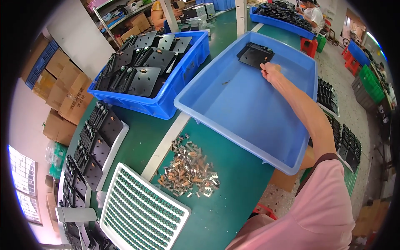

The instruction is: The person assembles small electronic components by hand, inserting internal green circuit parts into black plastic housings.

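The right hand (271, 71) reaches far forward, arm outstretched, and its fingers close on the near edge of a flat black plate (255, 54). The plate lies in the far corner of a large, otherwise almost empty blue bin (233, 125) on the green table (233, 196). The left hand is out of view.

Bright, even daylight-type lighting, shadows soft and short. Window (23, 183) at lower left is blown out to pinkish white. Mild sheen on the blue tray (233, 100) floor at centre. Heavy fisheye: straight edges bow near the rim, black vignette in all corners. Centre sharp, far upper right soft and smeared.
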Motion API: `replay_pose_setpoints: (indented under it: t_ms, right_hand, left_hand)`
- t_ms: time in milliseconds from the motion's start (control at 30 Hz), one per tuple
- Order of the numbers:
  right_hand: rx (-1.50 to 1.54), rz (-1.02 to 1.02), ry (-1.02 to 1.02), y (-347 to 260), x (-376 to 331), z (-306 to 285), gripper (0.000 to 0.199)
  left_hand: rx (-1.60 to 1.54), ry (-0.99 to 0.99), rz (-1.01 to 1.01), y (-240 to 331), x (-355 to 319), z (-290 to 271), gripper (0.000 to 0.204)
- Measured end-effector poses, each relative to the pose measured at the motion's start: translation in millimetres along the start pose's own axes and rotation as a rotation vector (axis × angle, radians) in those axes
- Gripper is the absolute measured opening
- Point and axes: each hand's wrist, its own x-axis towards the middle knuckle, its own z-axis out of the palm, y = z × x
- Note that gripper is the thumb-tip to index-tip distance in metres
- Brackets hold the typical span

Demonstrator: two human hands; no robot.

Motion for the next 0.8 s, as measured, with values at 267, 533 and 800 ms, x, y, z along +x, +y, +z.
replay_pose_setpoints:
  t_ms: [267,533,800]
  right_hand:
    - [-0.021,-0.011,0.034,6,9,33,0.004]
    - [-0.122,-0.021,0.098,1,18,37,0.011]
    - [-0.326,-0.214,0.118,-1,-6,26,0.016]
  left_hand:
    - [0.088,-0.015,-0.053,0,-1,-3,0.023]
    - [0.078,-0.027,-0.04,2,2,-1,0.022]
    - [0.091,-0.029,-0.054,-1,0,-3,0.023]
